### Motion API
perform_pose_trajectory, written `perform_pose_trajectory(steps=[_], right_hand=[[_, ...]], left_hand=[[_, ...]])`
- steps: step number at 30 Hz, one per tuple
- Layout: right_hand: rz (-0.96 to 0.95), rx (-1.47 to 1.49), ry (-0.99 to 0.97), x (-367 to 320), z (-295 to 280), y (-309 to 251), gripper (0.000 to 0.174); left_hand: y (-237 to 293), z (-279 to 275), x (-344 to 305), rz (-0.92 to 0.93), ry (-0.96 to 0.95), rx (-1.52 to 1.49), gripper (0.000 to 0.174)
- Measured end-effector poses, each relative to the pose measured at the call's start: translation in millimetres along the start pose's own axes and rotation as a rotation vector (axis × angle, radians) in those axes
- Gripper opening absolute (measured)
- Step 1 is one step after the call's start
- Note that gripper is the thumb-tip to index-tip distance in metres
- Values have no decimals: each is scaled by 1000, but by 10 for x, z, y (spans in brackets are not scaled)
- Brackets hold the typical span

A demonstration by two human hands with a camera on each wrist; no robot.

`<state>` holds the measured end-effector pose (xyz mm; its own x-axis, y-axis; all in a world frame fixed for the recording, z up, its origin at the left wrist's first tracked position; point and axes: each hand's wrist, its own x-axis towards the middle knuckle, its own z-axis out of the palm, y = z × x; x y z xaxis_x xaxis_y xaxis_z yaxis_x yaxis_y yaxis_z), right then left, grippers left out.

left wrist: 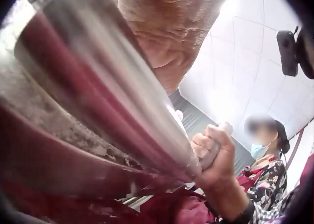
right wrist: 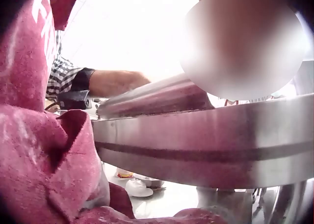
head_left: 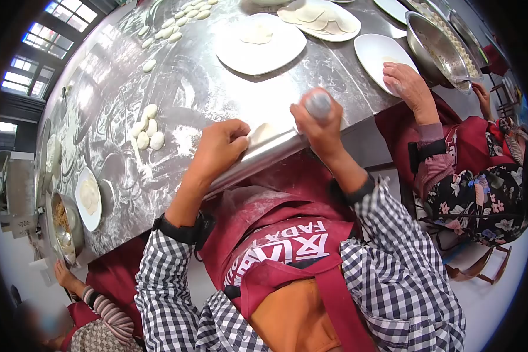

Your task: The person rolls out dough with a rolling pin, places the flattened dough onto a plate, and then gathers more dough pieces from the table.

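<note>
A steel rolling pin (head_left: 270,148) lies along the table's near edge, a thick smooth cylinder that fills much of the left wrist view. My right hand (head_left: 320,126) grips its grey handle (head_left: 318,104) at the right end, fist closed round it. Just behind the cylinder is a thin dough wrapper (head_left: 262,132), partly hidden by the pin. My left hand (head_left: 217,149) pinches at the wrapper's left edge with curled fingers and thumb, the wrist above the pin's left part.
Several dough pieces (head_left: 151,126) lie on the floured steel table (head_left: 176,76). A plate (head_left: 261,58) with a wrapper stands ahead, another stacked with wrappers behind. At left are an oval plate (head_left: 82,199) and a filling bowl (head_left: 70,234). Another person's hand (head_left: 408,85) reaches over a plate at right.
</note>
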<state>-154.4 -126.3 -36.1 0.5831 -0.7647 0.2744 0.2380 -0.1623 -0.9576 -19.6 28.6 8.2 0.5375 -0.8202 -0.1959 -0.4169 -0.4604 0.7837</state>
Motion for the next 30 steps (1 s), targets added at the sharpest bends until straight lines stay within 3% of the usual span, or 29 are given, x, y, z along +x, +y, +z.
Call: perform_pose_trajectory(steps=[2,6,9,11,13,14,18,21,24,28,30], right_hand=[[-51,5,-4,295,217,16,21],[-107,32,17,421,346,25,21],[-28,9,-36,127,59,-83,19],[58,64,-48,-111,-88,-163,20],[-1,28,-27,-164,-98,-184,21],[3,36,-18,-113,-60,-156,22],[-82,21,4,361,277,-8,22],[-91,22,13,425,342,5,22],[-25,15,-11,161,88,-4,21],[-11,28,-18,-202,-107,-203,20],[-25,19,-9,-99,-54,-85,20]], left_hand=[[94,46,73,127,75,152,19],[119,95,235,73,128,148,20],[40,72,127,75,100,225,19],[-99,-10,85,16,51,87,20],[-205,-81,63,-35,-23,-65,21],[-220,-67,67,-8,-33,16,21],[94,45,166,122,89,153,22],[111,90,214,48,159,143,22],[66,83,104,64,126,250,21],[-150,-76,41,-79,35,-50,20],[-133,-52,30,-14,-5,18,20]])
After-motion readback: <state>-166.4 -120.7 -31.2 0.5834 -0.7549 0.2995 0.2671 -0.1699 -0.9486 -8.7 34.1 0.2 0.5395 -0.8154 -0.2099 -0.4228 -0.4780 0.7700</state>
